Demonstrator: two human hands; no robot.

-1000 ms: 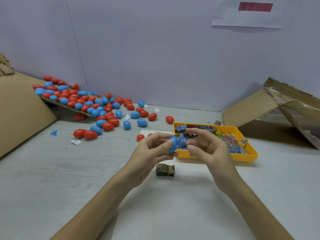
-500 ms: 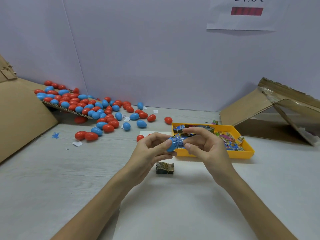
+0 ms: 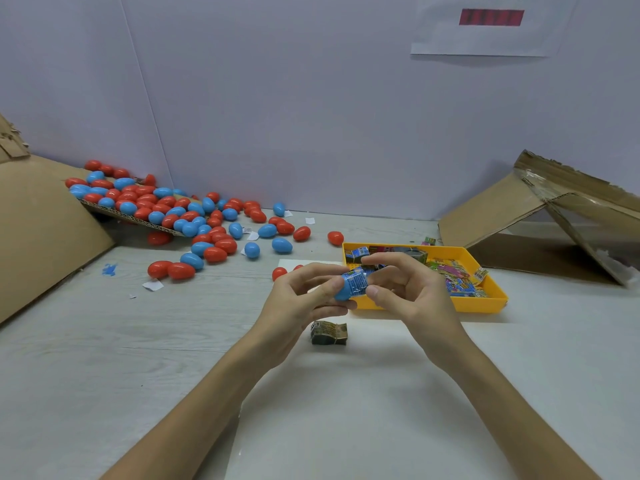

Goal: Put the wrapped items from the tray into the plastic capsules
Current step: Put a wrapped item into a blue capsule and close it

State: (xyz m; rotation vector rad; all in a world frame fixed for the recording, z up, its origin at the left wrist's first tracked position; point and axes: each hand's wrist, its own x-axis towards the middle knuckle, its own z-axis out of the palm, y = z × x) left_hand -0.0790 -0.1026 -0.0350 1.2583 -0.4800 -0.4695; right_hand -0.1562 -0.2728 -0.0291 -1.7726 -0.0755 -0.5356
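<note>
My left hand (image 3: 301, 299) grips a blue capsule half (image 3: 343, 291) in front of the yellow tray (image 3: 478, 304). A blue printed wrapped item (image 3: 358, 278) sticks out of that half, and my right hand (image 3: 405, 289) pinches it between thumb and fingers. The tray holds several colourful wrapped items (image 3: 457, 278). A dark brown wrapped item (image 3: 329, 333) lies on the white sheet just below my hands. Two red capsule pieces (image 3: 280, 273) sit behind my left hand, partly hidden.
A heap of red and blue capsules (image 3: 180, 216) spills off a cardboard flap at the back left. Cardboard sheets (image 3: 41, 230) lean at far left, and an opened cardboard box (image 3: 540, 216) lies at the right. Paper scraps (image 3: 152, 285) dot the grey table.
Both hands have stayed in front of the tray, turning the capsule half and wrapped item slightly. The camera tilted a little, shifting the scene downward.
</note>
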